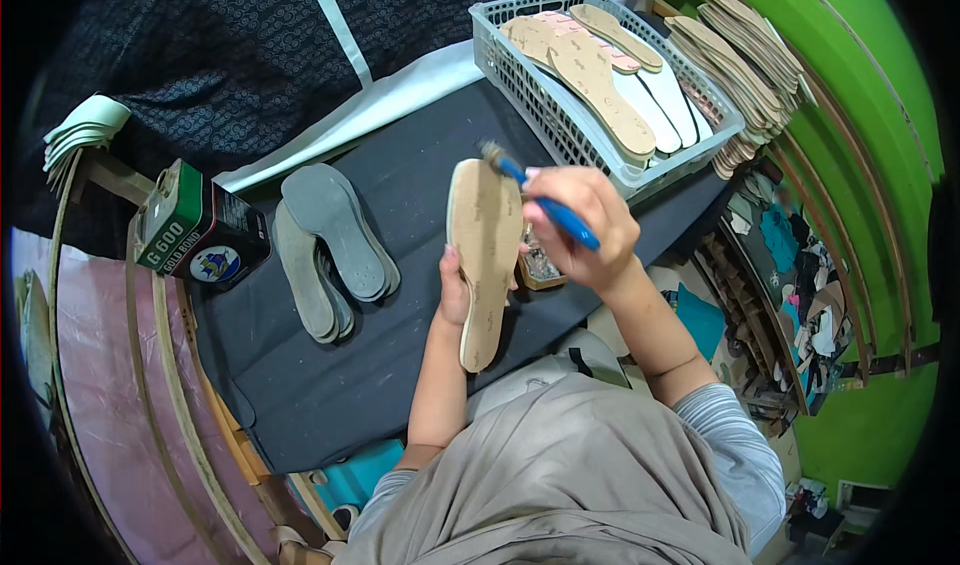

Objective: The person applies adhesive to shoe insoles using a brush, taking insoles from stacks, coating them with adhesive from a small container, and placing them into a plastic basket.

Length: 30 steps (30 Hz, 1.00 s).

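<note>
My left hand [455,287] is closed around a tan insole [488,255], holding it upright above the dark table with its broad end away from me. Darker, wet-looking patches mark the insole's face. In my right hand [590,227] is a brush with a blue handle [560,221]. Its bristles [491,153] are at the insole's far end; whether they touch it I cannot tell. Below my right hand, partly hidden, stands a small wooden-sided box [543,270]. Two stacks of grey insoles, a right one [342,227] and a left one [300,270], lie to the left.
A grey plastic crate [555,130] holds tan and white insoles at the far right. Beyond it are tall piles of insoles [735,75]. A green and black can [205,227] stands at the table's left edge. Scraps [800,295] fill shelves at the right.
</note>
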### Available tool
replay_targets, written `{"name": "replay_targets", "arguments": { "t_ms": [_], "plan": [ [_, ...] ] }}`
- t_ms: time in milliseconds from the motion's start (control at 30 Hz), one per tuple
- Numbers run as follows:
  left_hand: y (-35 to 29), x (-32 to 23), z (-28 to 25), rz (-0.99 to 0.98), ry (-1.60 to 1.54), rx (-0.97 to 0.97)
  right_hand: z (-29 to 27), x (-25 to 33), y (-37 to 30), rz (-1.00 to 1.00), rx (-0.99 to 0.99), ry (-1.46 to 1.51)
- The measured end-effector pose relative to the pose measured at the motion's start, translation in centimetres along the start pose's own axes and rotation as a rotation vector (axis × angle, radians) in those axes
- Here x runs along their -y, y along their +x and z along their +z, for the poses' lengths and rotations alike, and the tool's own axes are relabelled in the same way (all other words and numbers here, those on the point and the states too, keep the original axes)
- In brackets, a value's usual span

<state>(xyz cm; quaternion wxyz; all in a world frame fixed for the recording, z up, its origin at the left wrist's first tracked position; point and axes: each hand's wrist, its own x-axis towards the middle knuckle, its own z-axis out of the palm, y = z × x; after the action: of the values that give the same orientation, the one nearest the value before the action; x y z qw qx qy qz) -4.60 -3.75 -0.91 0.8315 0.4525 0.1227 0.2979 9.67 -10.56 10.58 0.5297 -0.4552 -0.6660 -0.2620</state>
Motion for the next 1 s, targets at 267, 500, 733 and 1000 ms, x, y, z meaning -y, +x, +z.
{"name": "replay_targets", "arguments": {
  "t_ms": [267,500,733,1000],
  "plan": [
    [-0.1,-0.2,0.7,0.047,-0.084,0.024,-1.6,0.4,-0.8,-0.087,-0.102,-0.033],
    [0.3,0.4,1.7,0.011,-0.027,-0.163,-0.7,2.0,-1.8,-0.058,0.085,0.203],
    [0.6,0.8,0.6,0.005,-0.048,-0.068,-1.1,0.7,-1.8,0.070,0.018,0.011],
    [0.6,1.4,0.0,0.030,-0.241,0.031,-0.9,0.0,-2.0,0.128,-0.042,0.041]
  ]
}}
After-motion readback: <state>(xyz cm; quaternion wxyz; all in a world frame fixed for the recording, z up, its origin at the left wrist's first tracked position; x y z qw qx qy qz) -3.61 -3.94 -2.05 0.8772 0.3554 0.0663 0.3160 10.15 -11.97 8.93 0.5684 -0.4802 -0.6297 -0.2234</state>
